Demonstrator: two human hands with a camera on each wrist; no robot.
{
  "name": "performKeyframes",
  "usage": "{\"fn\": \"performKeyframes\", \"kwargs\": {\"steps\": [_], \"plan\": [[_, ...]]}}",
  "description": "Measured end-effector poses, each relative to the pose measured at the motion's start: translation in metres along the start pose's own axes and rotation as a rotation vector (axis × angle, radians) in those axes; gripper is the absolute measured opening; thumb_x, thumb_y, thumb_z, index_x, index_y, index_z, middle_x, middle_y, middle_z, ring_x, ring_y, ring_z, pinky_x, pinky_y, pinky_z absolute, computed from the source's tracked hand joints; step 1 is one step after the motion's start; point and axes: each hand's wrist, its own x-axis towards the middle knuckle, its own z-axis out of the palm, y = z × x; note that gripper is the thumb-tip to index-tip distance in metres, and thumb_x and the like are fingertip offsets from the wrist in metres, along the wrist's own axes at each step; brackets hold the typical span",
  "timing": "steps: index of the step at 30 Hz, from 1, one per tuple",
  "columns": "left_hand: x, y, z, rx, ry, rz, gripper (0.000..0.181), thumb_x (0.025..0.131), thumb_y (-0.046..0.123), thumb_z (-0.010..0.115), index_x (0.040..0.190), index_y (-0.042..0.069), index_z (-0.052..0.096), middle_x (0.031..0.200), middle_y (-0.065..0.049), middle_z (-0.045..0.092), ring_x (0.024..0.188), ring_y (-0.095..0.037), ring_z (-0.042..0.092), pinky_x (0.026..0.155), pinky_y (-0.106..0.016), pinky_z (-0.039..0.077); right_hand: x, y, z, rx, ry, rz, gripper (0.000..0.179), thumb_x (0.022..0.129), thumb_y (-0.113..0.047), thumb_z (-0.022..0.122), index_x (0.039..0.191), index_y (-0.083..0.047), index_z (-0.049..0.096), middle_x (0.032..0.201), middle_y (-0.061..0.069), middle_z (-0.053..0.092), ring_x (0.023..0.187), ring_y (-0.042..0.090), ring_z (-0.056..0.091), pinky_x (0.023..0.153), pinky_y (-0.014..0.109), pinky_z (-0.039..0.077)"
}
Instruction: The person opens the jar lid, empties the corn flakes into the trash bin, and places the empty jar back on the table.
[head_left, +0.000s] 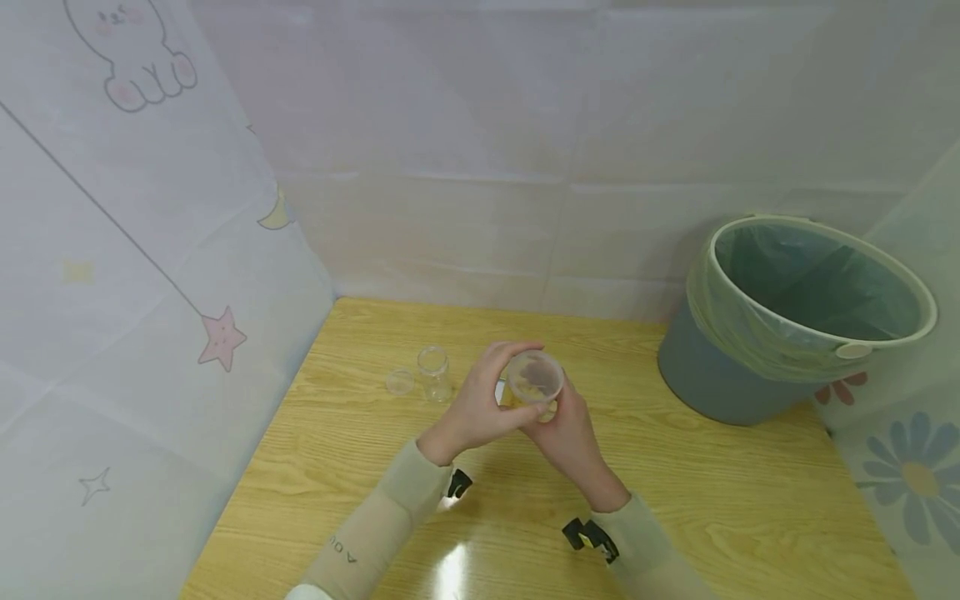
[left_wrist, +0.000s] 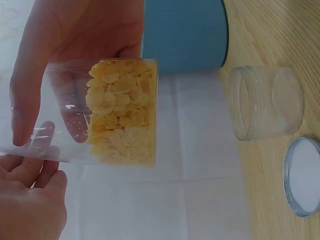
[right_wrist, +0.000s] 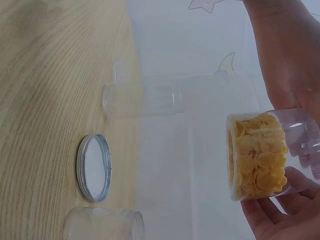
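Observation:
Above the table, both hands hold a clear jar of cornflakes (head_left: 535, 375), its lower part filled with yellow flakes (left_wrist: 122, 112). My left hand (head_left: 476, 408) curls round its left side, thumb in front and fingers behind. From the right, my right hand (head_left: 566, 429) grips the jar lower down. Whether its top is covered, I cannot tell. On the table behind stand a wide clear jar (left_wrist: 280, 102) and a metal-rimmed lid with a white inside (right_wrist: 95, 167). Farther left are a taller clear jar (head_left: 435, 375) and a round clear lid (head_left: 400, 382).
At the right rear of the wooden table (head_left: 465, 550) stands a blue-grey bin (head_left: 720, 367) with a liner over its rim. White cloth walls (head_left: 450, 125) enclose the back and sides. Black wrist mounts (head_left: 591, 540) sit at the sleeves.

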Motion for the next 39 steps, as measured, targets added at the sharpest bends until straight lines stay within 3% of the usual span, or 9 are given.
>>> {"fn": "performKeyframes", "kwargs": {"steps": [13,18,23,30,39], "plan": [[0.0,0.004,0.007,-0.038,0.098,-0.156,0.074,0.072,0.033,0.095,0.127,0.013,0.049,0.123,0.006,0.056,0.116,-0.015,0.053,0.097,-0.044,0.044,-0.002,-0.002,0.003,0.051,-0.012,0.014,0.073,0.08,-0.006,0.087,0.143,-0.009,0.052,0.131,0.011,0.059,0.117,0.029,0.056,0.094,0.055,0.046],[-0.001,0.005,0.007,-0.029,0.085,-0.199,0.078,0.07,0.037,0.096,0.13,0.019,0.049,0.126,0.005,0.054,0.118,-0.014,0.052,0.098,-0.045,0.044,-0.003,-0.001,0.003,0.066,-0.015,0.003,0.07,0.08,-0.004,0.087,0.142,-0.007,0.053,0.129,0.015,0.059,0.115,0.033,0.058,0.091,0.057,0.047],[-0.002,0.004,0.006,0.011,0.036,-0.144,0.079,0.075,0.038,0.091,0.142,0.023,0.052,0.137,0.005,0.054,0.126,-0.014,0.049,0.103,-0.047,0.042,-0.003,0.001,0.0,0.041,-0.018,-0.034,0.068,0.083,-0.002,0.084,0.141,-0.002,0.05,0.127,0.018,0.061,0.114,0.035,0.061,0.088,0.058,0.05],[-0.001,0.002,0.0,-0.005,0.016,-0.029,0.071,0.083,0.029,0.084,0.146,0.017,0.053,0.14,-0.002,0.056,0.131,-0.023,0.05,0.107,-0.045,0.04,-0.001,0.002,-0.001,0.006,0.005,-0.015,0.069,0.081,-0.005,0.085,0.14,0.0,0.05,0.127,0.014,0.064,0.117,0.031,0.061,0.092,0.057,0.05],[-0.001,0.002,-0.003,0.019,0.007,-0.038,0.068,0.084,0.029,0.083,0.144,0.017,0.054,0.14,0.003,0.056,0.13,-0.015,0.049,0.107,-0.045,0.04,0.001,0.003,-0.004,0.014,-0.004,0.013,0.071,0.081,-0.007,0.085,0.142,-0.002,0.05,0.13,0.011,0.063,0.12,0.03,0.059,0.096,0.056,0.048]]}}
